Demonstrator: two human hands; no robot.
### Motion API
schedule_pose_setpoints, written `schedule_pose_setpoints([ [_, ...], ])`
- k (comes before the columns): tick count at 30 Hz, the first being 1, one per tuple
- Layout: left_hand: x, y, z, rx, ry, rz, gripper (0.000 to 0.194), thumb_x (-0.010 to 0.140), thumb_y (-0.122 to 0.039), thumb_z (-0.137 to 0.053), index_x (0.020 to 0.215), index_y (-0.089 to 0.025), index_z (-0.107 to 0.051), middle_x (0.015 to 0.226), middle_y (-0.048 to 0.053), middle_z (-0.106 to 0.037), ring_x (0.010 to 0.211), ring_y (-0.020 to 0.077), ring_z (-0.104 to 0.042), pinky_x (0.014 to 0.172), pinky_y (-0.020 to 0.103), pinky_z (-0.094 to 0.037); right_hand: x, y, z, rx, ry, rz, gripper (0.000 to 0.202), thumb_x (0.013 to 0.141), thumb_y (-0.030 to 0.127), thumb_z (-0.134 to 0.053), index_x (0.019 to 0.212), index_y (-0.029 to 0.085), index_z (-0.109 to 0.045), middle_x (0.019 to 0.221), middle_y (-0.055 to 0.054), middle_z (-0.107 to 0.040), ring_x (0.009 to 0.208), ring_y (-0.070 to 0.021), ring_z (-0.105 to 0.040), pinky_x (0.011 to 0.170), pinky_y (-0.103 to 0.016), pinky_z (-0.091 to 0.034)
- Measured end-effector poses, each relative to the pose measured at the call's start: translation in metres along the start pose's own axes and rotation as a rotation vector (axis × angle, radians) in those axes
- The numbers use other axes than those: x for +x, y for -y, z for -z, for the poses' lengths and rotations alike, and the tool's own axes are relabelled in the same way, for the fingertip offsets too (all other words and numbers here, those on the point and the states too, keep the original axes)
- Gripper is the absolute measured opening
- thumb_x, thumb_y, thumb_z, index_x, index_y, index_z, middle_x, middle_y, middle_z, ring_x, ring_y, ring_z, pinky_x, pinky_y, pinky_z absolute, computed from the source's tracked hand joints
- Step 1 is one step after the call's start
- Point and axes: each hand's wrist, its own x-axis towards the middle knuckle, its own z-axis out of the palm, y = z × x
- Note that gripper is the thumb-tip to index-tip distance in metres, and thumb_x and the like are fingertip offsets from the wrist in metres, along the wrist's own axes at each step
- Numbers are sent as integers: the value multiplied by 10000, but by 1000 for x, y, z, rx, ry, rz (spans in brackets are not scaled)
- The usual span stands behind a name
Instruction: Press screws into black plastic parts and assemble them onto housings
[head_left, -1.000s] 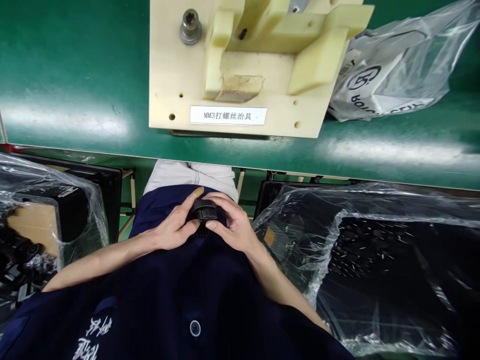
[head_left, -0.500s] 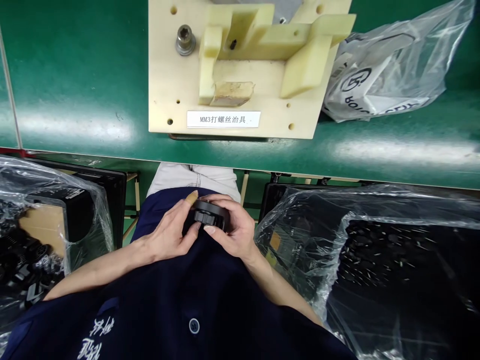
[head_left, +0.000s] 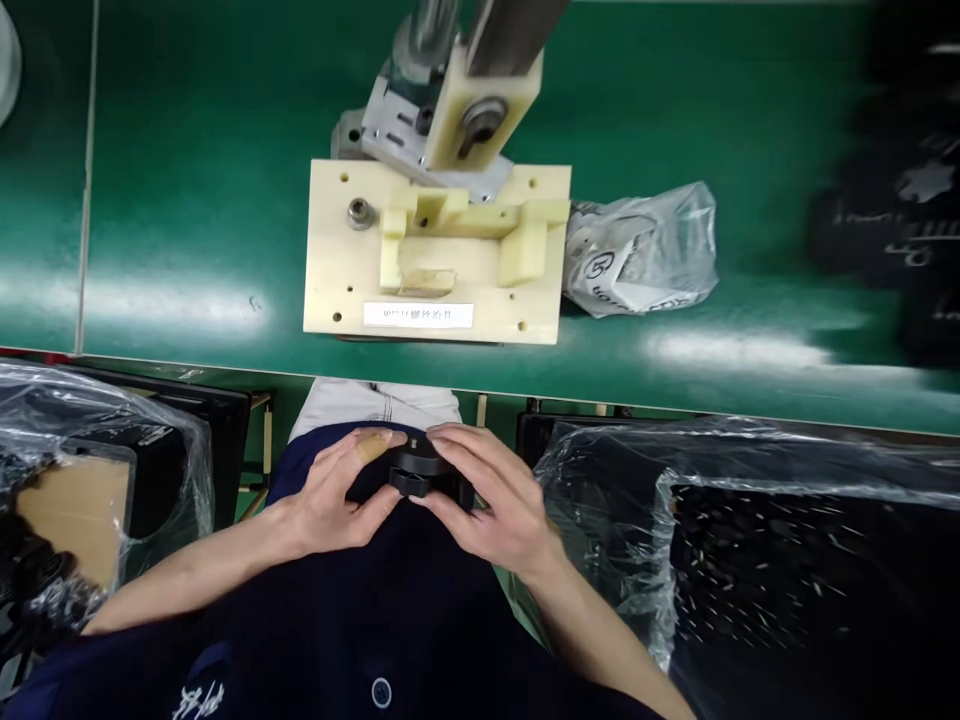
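A round black part is held between both hands, close to the dark blue shirt and below the table's front edge. My left hand pinches its left side between thumb and fingers, with a yellowish wrap on one finger. On the other side, my right hand grips it with the fingers over the top and the thumb at the lower edge. Beyond the hands, a cream fixture with a white printed label rests on the green table. Nothing sits between its raised blocks.
A metal and cream press head hangs over the fixture's back. Right of the fixture lies a clear plastic bag. Plastic-lined bins stand at left and right, holding black parts. A blurred dark shape is at the far right.
The view has shifted and shows more of the table, including the press head. The black part has turned in the hands, and my right hand's fingers have moved over its top.
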Motion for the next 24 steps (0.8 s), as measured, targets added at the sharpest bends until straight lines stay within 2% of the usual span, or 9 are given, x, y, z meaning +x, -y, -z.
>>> schedule_pose_setpoints([
  [3, 38, -1, 4, 15, -11, -105, 689, 837, -139, -659, 1457, -168, -360, 1126, 147, -672, 1039, 230, -676, 866, 340, -606, 38, -8, 28, -159, -6, 185, 447, 851, 283, -705, 1268, 207, -564, 1082, -117, -694, 992, -255, -681, 791, -402, -619],
  [6, 75, 3, 14, 95, -84, -144, 729, 842, -100, -628, 1481, -243, -309, 1251, 127, -613, 1162, 265, -621, 942, 417, -583, 88, -24, 51, -303, -18, 264, 414, 847, 351, -711, 1236, 260, -604, 1143, -76, -696, 1036, -264, -671, 856, -413, -594],
  [8, 89, 8, 20, 158, -136, -157, 714, 860, -96, -588, 1484, -270, -288, 1273, 112, -589, 1172, 263, -609, 941, 438, -583, 119, -36, 58, -381, -8, 242, 399, 853, 393, -701, 1214, 243, -623, 1167, -78, -689, 1072, -271, -655, 912, -429, -560],
  [11, 95, 15, 25, 232, -166, -146, 686, 872, -89, -549, 1480, -268, -286, 1247, 111, -589, 1125, 249, -621, 916, 438, -588, 151, -53, 56, -433, 47, 269, 411, 883, 438, -652, 1208, 189, -624, 1153, -102, -688, 1065, -274, -647, 914, -441, -535],
  [13, 92, 19, 25, 244, -178, -131, 693, 865, -81, -549, 1482, -259, -288, 1225, 115, -596, 1096, 247, -629, 908, 441, -585, 159, -63, 51, -430, 83, 292, 425, 901, 480, -609, 1209, 187, -618, 1118, -91, -690, 1030, -265, -648, 888, -445, -536],
  [16, 84, 23, 23, 242, -186, -107, 709, 852, -65, -562, 1481, -262, -301, 1216, 114, -595, 1078, 244, -636, 908, 440, -579, 160, -72, 42, -446, 105, 214, 443, 905, 535, -570, 1211, 218, -614, 1098, -78, -667, 1036, -274, -623, 905, -478, -512],
  [20, 74, 26, 20, 224, -153, -68, 732, 839, -35, -566, 1487, -252, -302, 1201, 118, -606, 1087, 244, -641, 914, 437, -576, 153, -68, 37, -486, 93, 139, 475, 889, 564, -574, 1216, 222, -605, 1090, -95, -637, 1057, -301, -587, 930, -516, -476],
  [22, 68, 25, 20, 224, -149, -48, 750, 826, -24, -577, 1489, -248, -306, 1191, 124, -614, 1084, 252, -647, 919, 454, -571, 146, -63, 42, -508, 91, 138, 480, 874, 562, -595, 1212, 221, -598, 1149, -104, -615, 1103, -319, -564, 945, -527, -460],
  [24, 60, 24, 22, 237, -145, -29, 768, 809, -9, -590, 1486, -251, -320, 1158, 123, -635, 1061, 256, -658, 904, 455, -575, 136, -61, 58, -541, 28, 124, 415, 880, 516, -603, 1173, 223, -607, 1192, -106, -601, 1128, -319, -556, 945, -515, -461],
])
